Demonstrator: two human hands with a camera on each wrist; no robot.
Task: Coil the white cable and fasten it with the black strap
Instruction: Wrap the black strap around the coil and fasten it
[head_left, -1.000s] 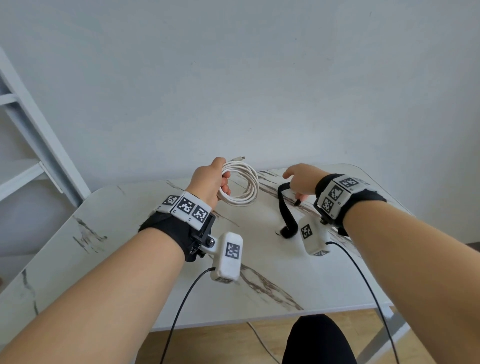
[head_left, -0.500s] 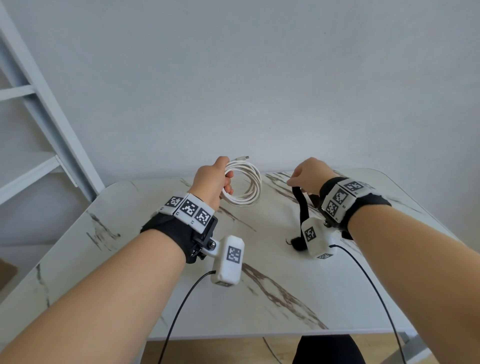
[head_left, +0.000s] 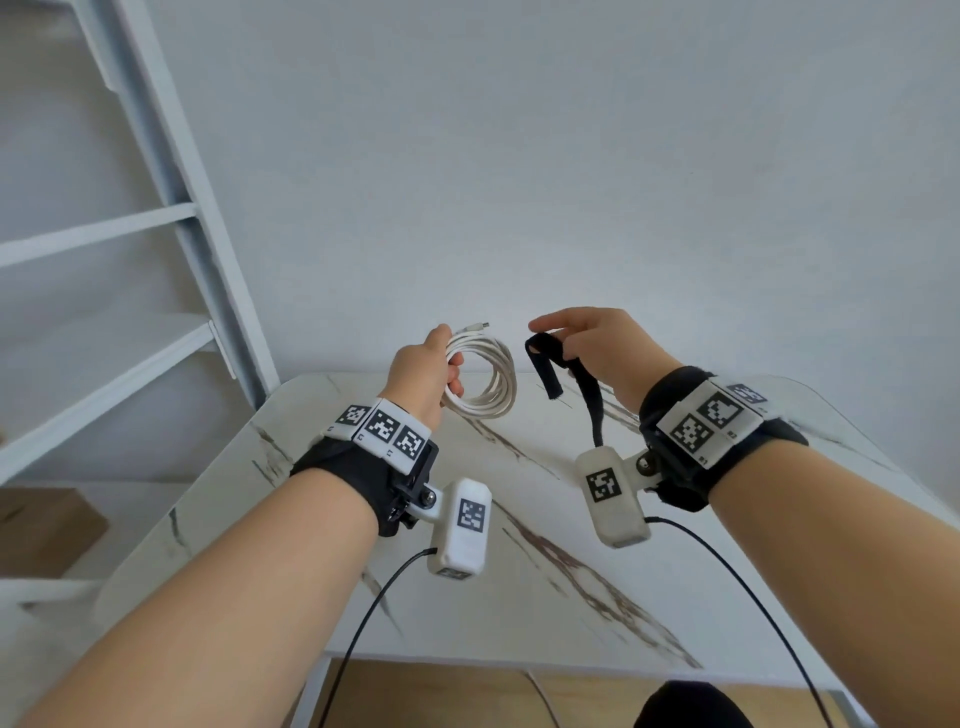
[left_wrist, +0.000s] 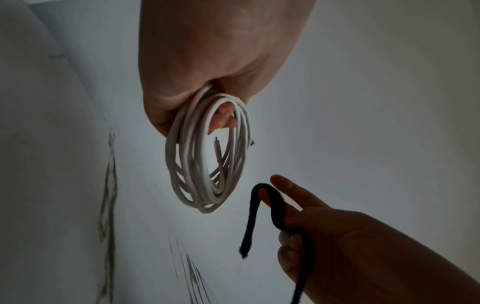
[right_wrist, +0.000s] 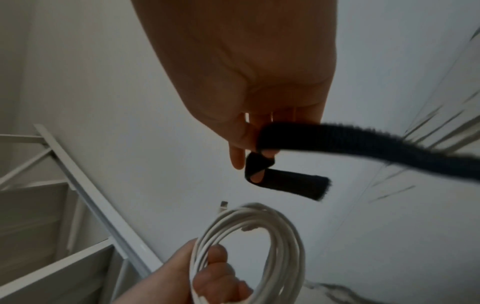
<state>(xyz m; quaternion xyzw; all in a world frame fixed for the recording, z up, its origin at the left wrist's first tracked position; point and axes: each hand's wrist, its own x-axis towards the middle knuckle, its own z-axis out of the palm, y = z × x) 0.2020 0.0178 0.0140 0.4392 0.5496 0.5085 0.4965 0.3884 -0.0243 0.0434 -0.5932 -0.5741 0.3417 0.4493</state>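
Both hands are raised above the marble table (head_left: 519, 597). The left hand (head_left: 421, 376) grips the white cable (head_left: 485, 379), already wound into a coil, fingers curled through its loops. Just beside it, not touching, the right hand (head_left: 597, 345) holds the black strap (head_left: 545, 364), draped over one finger and seemingly pinched lower down. Behind stands a white shelf (head_left: 156, 234).

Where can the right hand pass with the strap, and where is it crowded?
Free: the gap between the white cable coil and the black strap, and the coil's open middle. Crowded: the coil's side where the left hand grips it.
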